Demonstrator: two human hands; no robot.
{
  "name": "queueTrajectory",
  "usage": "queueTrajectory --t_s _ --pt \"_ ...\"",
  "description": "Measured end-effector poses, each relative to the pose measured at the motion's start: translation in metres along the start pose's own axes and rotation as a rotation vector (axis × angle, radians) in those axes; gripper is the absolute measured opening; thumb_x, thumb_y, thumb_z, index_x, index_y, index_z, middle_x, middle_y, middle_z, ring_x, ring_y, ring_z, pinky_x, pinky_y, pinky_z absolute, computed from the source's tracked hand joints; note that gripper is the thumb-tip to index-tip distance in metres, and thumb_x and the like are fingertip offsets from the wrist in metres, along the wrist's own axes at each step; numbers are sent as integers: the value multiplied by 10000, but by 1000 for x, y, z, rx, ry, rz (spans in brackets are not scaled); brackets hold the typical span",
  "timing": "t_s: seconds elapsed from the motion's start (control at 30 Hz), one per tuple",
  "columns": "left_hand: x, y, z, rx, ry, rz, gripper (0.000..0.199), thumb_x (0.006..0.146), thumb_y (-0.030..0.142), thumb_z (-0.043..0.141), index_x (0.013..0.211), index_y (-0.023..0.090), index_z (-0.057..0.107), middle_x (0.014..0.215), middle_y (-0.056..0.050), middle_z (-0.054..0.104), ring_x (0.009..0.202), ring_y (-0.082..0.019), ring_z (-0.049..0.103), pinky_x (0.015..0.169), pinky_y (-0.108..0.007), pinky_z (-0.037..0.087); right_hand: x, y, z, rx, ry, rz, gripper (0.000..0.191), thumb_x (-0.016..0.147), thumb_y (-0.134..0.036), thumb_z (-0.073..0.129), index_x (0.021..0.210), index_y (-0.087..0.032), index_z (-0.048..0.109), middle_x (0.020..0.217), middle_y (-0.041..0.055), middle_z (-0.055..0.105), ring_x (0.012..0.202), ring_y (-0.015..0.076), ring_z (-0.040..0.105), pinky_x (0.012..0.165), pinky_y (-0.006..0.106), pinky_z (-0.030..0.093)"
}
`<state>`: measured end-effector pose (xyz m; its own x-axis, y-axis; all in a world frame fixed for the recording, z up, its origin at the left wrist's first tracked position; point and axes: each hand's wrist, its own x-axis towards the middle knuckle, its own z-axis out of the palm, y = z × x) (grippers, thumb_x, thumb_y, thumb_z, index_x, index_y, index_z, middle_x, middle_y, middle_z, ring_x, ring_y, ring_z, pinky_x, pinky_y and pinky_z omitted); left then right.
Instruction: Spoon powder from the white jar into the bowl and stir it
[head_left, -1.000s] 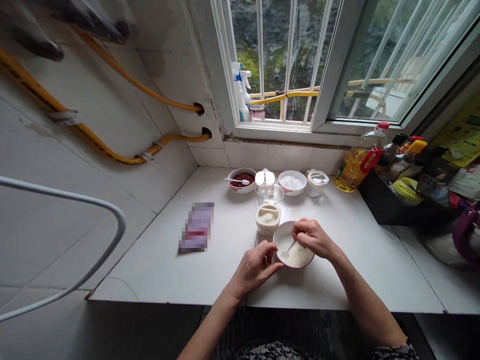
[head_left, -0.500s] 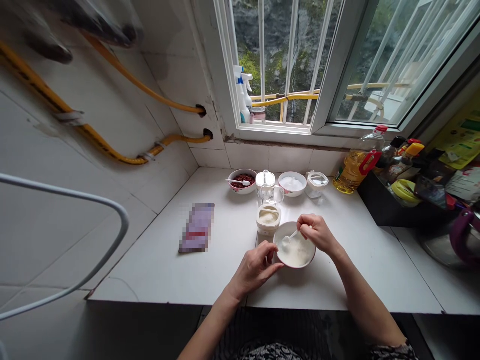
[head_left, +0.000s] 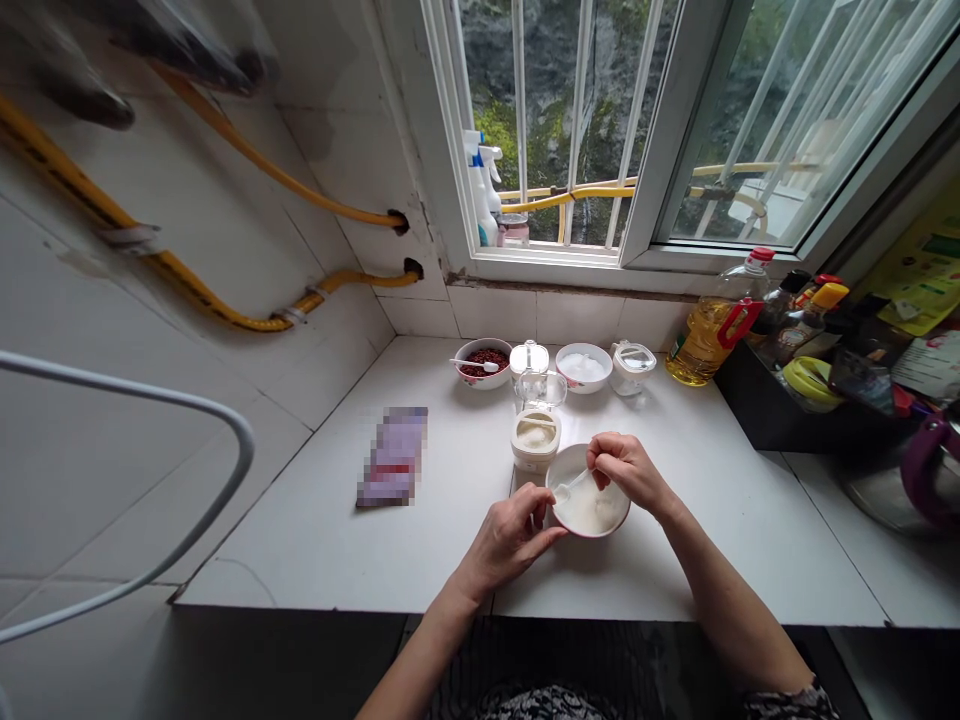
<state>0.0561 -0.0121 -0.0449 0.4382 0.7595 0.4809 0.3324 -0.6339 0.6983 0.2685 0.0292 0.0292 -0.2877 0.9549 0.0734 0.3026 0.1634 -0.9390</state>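
A bowl (head_left: pixel 584 533) of whitish, grainy contents stands near the counter's front edge. My left hand (head_left: pixel 519 530) grips its left rim between thumb and fingers. Over the bowl, my right hand (head_left: pixel 624 472) is closed on the handle of a small white spoon (head_left: pixel 574 486); the spoon's head lies inside, by the left rim close to my left fingertips. Just behind the bowl is an open seasoning jar (head_left: pixel 535 441) with white granules in it, its clear lid (head_left: pixel 541 388) tipped back.
Behind stand a bowl of dark red bits (head_left: pixel 484 380) with a white spoon, a white-lidded jar (head_left: pixel 529 357), a bowl of white powder (head_left: pixel 583 370) and a clear-lidded jar (head_left: pixel 633 368). An oil bottle (head_left: pixel 697 340) and black condiment rack (head_left: pixel 765 410) are right; a blurred purple packet (head_left: pixel 394 455) lies left.
My right hand has moved slightly left, carrying the spoon's head across the bowl to the left rim. My left hand keeps its hold on the bowl.
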Motion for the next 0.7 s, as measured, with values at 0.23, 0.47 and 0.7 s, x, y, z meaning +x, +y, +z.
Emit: queueTrajectory --t_s 0.23,0.47,0.7 --pt "1 0 0 -9 0 -10 189 909 348 608 973 186 535 743 28 506 596 -100 490 565 -208 434 6 3 -11 281 113 157 83 577 -217 489 550 -186 560 395 -40 501 403 108 425 462 243 343" --pt "1 0 0 -1 0 -9 195 913 358 602 980 187 539 740 30 500 582 -98 478 551 -204 429 9 5 -14 367 128 170 75 596 -222 506 577 -181 565 403 -33 510 412 107 423 514 264 376" --pt "1 1 -1 -7 3 -5 195 907 348 610 992 187 541 755 23 515 587 -99 490 555 -208 442 5 4 0 206 311 -125 103 827 -299 537 803 -205 573 651 14 627 629 165 580 663 315 482"
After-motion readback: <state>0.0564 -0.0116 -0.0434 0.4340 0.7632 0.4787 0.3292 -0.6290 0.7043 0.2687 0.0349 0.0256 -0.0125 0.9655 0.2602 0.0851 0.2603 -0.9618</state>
